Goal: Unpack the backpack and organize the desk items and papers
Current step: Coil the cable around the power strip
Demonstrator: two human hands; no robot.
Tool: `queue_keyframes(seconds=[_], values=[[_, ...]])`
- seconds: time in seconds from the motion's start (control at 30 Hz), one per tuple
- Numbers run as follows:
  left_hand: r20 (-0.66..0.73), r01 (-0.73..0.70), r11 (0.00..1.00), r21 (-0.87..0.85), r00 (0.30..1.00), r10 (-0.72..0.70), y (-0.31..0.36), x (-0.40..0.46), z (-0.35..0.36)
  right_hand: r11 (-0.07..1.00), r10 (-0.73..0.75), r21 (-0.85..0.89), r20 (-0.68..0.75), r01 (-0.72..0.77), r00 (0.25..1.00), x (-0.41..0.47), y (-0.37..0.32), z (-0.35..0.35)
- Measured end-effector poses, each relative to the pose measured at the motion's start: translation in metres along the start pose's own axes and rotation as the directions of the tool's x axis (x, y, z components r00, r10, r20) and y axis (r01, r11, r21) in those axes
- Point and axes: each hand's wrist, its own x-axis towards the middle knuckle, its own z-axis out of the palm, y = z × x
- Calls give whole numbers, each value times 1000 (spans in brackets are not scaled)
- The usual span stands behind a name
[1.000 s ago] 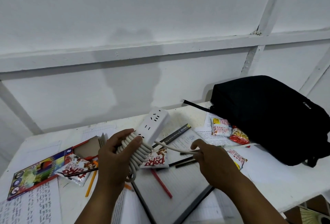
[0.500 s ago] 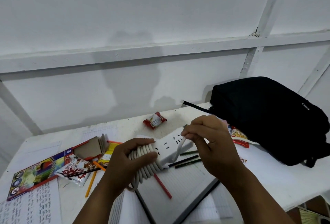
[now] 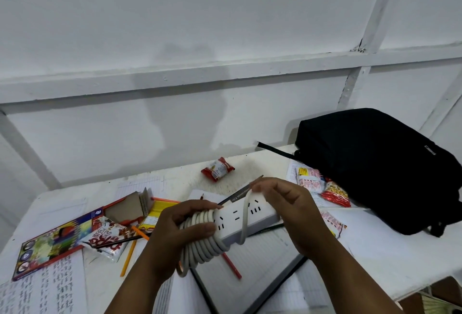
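A white tabletop [image 3: 390, 258] stood against a white paneled wall [image 3: 175, 26] crossed by raised battens. At about nine o'clock lay handwritten papers [image 3: 50, 286] and a colorful box [image 3: 57, 236] with its cardboard flap open, then a snack packet [image 3: 107, 237] with orange pencils [image 3: 128, 256] beside it. Toward twelve o'clock a small red packet [image 3: 218, 168] lay alone near the wall. At the center, above an open notebook [image 3: 252, 263], the left hand [image 3: 180, 233] gripped the wound end of a white power strip [image 3: 246, 221], its fingers clenched round the coils of the cord [image 3: 200, 246]. The right hand [image 3: 290, 206] pinched a loop of that cord, lifted over the strip's socket face. At two to three o'clock more packets [image 3: 312, 179] lay on papers just beside the black backpack [image 3: 380, 166], which rested at the tabletop's far right corner.

Compared with a second earlier, the strip had tipped from upright to lying level between the hands, the right hand had risen from low beside the strip to above it, and the red packet by the wall had come into sight.
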Motion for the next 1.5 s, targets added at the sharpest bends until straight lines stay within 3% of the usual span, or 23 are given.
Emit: queue_keyframes(seconds=[0.17, 0.27, 0.4, 0.63, 0.87, 1.1, 1.23, 1.37, 1.5], values=[[-50, 24, 992, -125, 998, -31, -6, 2, 2, 998, 5, -63, 144, 5, 990, -11, 10, -5], [-72, 1, 991, -136, 997, -10, -4, 5, 7, 958, -33, -279, 124, 67, 992, -12, 17, -3], [-106, -48, 995, -86, 994, 38, -2, 6, 14, 924, -26, -381, 56, 45, 998, -12, 25, -2], [-175, -83, 995, -51, 982, 73, -4, 7, 28, 918, -32, -395, 23, 39, 999, -9, 16, -10], [-87, -86, 993, -79, 993, 79, 2, 23, 49, 915, 43, -402, 115, 7, 992, -13, 18, -17], [-39, -64, 980, -186, 998, 58, 5, 38, 82, 928, 157, -338, -22, -156, 987, -28, 32, -88], [2, -99, 975, -197, 995, 102, 10, 50, 108, 703, 194, -658, -189, -271, 963, -37, 77, -142], [42, -128, 967, -222, 989, 140, 19, 60, 132, 499, 211, -715, -448, -490, 869, -37, 124, -185], [54, -92, 975, -205, 993, 105, 22, 70, 150, 319, 352, -807, -386, -497, 853, -35, 156, -209]])
